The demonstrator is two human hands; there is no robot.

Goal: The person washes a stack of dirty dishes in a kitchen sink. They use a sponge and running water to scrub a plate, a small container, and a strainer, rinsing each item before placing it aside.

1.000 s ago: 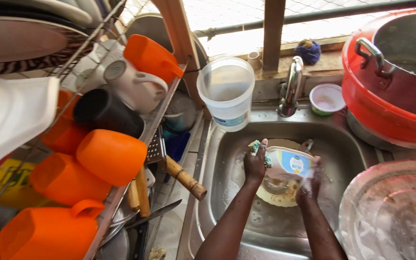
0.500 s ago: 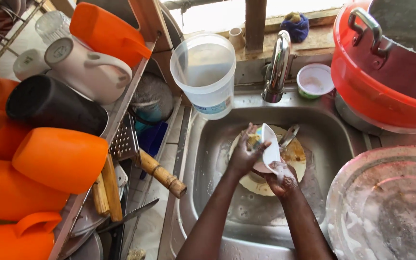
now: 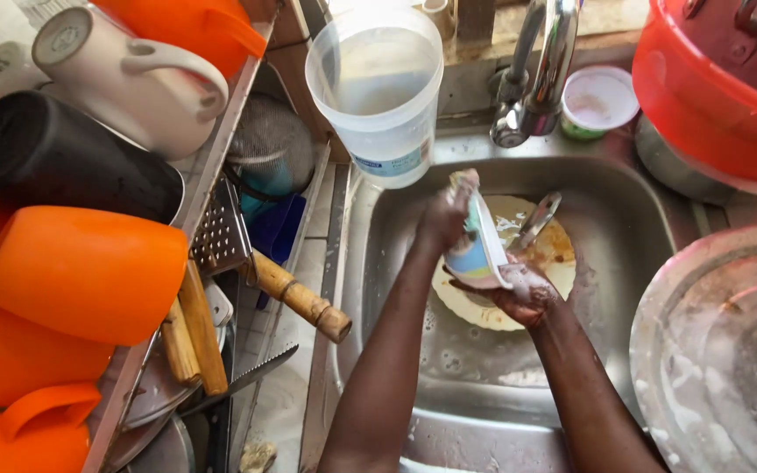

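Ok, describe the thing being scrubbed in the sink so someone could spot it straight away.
Start at the steel sink below the tap. Over its middle, both hands meet: the left hand and right hand hold a small white bowl tipped on edge. Unlike the flat, stained plate lying beneath, it is lifted and has a blue patch.

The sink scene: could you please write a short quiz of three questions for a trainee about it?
1. True or false: the small bowl is held over the steel sink by both hands.
2. Which thing lies in the sink under the hands? A) a dirty plate B) a black mug C) a grater
3. Fill in: the clear plastic jug stands to the ____ of the tap in the picture.

Key
1. True: the left hand grips its upper rim and the right hand supports it from below.
2. A
3. left
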